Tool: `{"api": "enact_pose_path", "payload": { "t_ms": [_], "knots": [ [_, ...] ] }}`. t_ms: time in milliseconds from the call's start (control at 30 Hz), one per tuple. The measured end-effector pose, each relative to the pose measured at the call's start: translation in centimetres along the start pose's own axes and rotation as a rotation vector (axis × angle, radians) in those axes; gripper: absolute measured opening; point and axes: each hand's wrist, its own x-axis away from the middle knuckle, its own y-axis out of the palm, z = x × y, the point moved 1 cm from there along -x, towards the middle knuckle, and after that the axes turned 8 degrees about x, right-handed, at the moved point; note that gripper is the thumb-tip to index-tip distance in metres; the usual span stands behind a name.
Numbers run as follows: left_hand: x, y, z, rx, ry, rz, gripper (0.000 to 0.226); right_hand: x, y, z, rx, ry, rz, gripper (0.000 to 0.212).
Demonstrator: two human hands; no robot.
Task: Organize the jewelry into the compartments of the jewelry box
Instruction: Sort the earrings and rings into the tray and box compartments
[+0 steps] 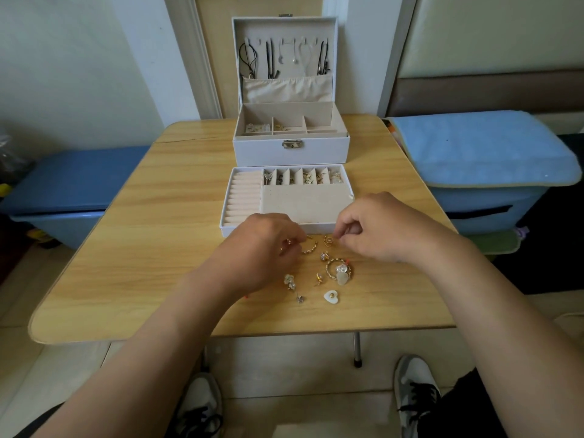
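Observation:
A white jewelry box (290, 150) stands open at the table's far middle, with necklaces hung in its lid. Its removable tray (286, 200) lies in front, with ring rolls at left and small earring compartments along the back. Loose jewelry lies near me: a pearl hoop (309, 248), a gold charm (328, 240), a large hoop with a stone (339, 269), a heart piece (332, 297) and flower earrings (289, 281). My left hand (262, 248) has its fingers curled, pinching small gold pieces at the pearl hoop. My right hand (376, 226) pinches at the gold charm.
The wooden folding table (158, 248) has rounded corners. Blue storage boxes stand at the left (72, 181) and at the right, the right one topped by a blue towel (474, 143). My shoes show under the near edge.

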Motion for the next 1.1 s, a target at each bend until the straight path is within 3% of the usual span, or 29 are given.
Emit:
{"api": "enact_pose_path", "payload": {
  "t_ms": [533,933,1100],
  "knots": [
    [-0.7,0.6,-0.4,-0.11,0.035,-0.097,0.015,-1.0,0.8,0.1,0.023,-0.016,0.045,0.011],
    [-0.7,0.4,0.2,-0.007,0.017,-0.098,0.017,-1.2,1.5,-0.3,0.094,-0.017,0.025,0.011],
    [-0.7,0.5,0.0,-0.003,0.002,-0.095,0.016,-0.9,0.8,0.1,0.012,-0.015,0.034,0.009]
  ]
}}
